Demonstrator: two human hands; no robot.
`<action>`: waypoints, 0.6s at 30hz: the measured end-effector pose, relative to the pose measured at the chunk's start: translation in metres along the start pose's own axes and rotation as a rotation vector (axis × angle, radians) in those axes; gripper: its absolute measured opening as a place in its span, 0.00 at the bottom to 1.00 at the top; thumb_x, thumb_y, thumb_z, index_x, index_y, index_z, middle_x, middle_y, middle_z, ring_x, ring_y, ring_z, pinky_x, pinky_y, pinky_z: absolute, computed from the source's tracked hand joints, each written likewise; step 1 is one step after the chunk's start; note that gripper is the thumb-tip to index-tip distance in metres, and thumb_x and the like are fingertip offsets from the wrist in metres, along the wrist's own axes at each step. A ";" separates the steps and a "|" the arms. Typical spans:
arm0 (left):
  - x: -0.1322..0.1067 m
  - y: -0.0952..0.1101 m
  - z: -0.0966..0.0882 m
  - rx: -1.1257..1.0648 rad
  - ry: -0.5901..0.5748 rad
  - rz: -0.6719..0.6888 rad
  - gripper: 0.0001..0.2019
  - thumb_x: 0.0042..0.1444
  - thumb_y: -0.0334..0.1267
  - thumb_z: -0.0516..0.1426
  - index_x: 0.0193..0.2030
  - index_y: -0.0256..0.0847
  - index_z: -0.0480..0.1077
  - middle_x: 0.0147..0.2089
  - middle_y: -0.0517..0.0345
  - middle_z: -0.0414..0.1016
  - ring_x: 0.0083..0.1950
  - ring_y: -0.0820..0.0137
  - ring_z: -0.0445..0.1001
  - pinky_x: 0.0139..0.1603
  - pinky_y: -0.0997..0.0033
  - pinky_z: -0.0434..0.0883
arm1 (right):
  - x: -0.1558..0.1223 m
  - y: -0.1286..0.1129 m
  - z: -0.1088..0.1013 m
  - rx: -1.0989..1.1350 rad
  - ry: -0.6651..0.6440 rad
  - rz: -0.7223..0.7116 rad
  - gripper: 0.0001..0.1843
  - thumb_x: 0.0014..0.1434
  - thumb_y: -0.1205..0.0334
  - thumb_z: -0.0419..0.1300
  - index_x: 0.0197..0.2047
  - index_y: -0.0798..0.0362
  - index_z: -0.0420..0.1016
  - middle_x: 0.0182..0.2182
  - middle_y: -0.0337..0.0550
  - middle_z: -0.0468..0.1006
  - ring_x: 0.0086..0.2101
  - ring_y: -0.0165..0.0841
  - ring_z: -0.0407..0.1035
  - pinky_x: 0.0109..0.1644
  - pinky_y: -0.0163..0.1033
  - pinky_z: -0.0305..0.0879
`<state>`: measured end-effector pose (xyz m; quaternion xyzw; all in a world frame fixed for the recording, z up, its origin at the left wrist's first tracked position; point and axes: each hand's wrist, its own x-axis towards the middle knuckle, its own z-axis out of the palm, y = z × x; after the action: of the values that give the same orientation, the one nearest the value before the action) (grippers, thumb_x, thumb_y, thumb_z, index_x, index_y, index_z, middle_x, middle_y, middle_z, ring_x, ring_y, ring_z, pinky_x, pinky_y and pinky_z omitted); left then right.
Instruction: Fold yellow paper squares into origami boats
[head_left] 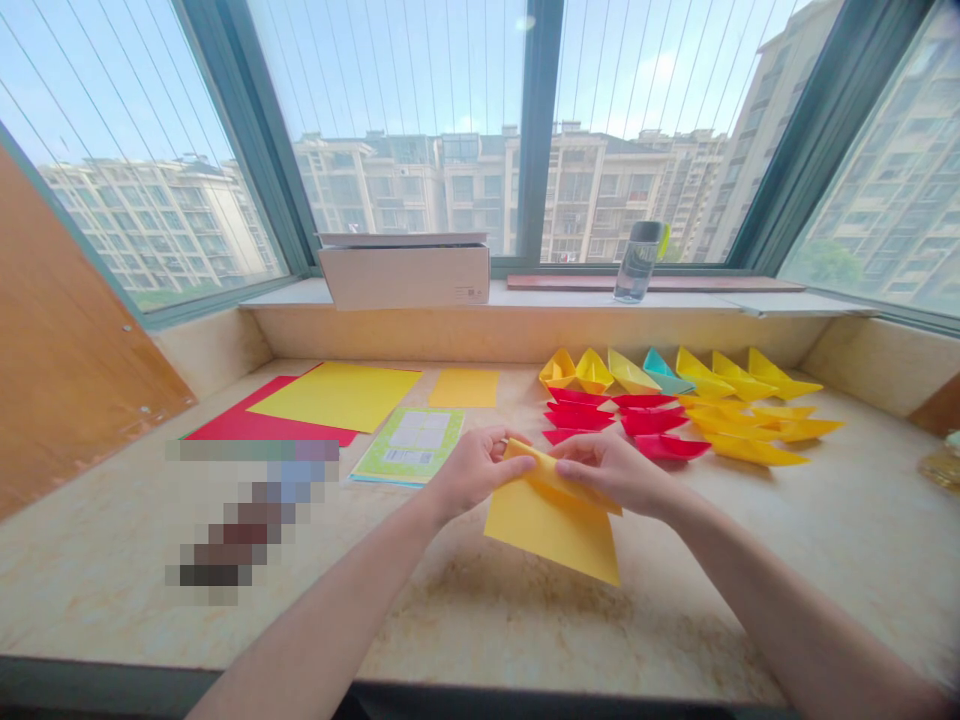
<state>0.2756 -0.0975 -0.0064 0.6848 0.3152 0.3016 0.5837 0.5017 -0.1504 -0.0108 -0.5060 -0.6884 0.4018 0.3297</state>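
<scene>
A beige marble tabletop (825,540) runs beneath the window. At left, a large yellow paper sheet (337,397) overlaps a red paper sheet (225,425), with a smaller yellow-orange paper sheet (463,388) and a green-bordered printed sheet (409,447) just beside them. At right sit rows of yellow paper boats (720,375), red paper boats (581,415) and one teal paper boat (660,370).

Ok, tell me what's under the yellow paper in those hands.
Under the yellow paper sheet, held up by the left hand and right hand, is the beige stone countertop. The patch directly beneath the sheet is covered, so it cannot be seen.
</scene>
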 end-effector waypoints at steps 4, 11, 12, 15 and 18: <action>-0.001 0.001 0.003 -0.111 -0.028 -0.006 0.24 0.49 0.42 0.67 0.52 0.36 0.72 0.41 0.48 0.81 0.38 0.63 0.81 0.36 0.70 0.76 | 0.001 0.002 0.005 0.009 0.066 -0.011 0.21 0.60 0.44 0.60 0.37 0.55 0.81 0.30 0.44 0.79 0.28 0.33 0.71 0.27 0.34 0.62; -0.003 0.004 0.003 -0.241 -0.088 -0.046 0.27 0.50 0.42 0.67 0.56 0.37 0.70 0.48 0.43 0.80 0.46 0.58 0.80 0.44 0.65 0.76 | 0.003 0.004 0.002 0.022 0.169 0.023 0.21 0.59 0.44 0.60 0.39 0.54 0.82 0.33 0.46 0.81 0.34 0.38 0.75 0.31 0.36 0.67; -0.003 0.004 0.003 -0.246 -0.098 -0.053 0.26 0.50 0.42 0.67 0.55 0.37 0.71 0.47 0.43 0.80 0.45 0.58 0.81 0.43 0.65 0.76 | 0.003 0.004 0.003 0.038 0.169 0.022 0.20 0.59 0.44 0.61 0.39 0.54 0.82 0.34 0.46 0.82 0.34 0.38 0.75 0.32 0.37 0.68; -0.003 0.005 0.003 -0.264 -0.089 -0.051 0.26 0.50 0.42 0.67 0.56 0.37 0.70 0.48 0.44 0.80 0.43 0.59 0.81 0.41 0.66 0.76 | 0.004 0.004 0.005 0.102 0.163 0.015 0.20 0.57 0.45 0.63 0.39 0.55 0.81 0.35 0.47 0.82 0.35 0.39 0.75 0.33 0.38 0.69; -0.002 0.004 0.003 -0.249 -0.059 -0.035 0.25 0.51 0.42 0.66 0.55 0.37 0.71 0.47 0.44 0.80 0.42 0.60 0.81 0.39 0.68 0.76 | 0.004 0.004 0.007 0.140 0.155 0.013 0.21 0.56 0.45 0.63 0.40 0.55 0.80 0.36 0.47 0.81 0.36 0.39 0.75 0.34 0.39 0.70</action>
<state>0.2771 -0.1014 -0.0027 0.6098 0.2700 0.3079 0.6786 0.4965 -0.1478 -0.0172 -0.5158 -0.6278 0.4106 0.4138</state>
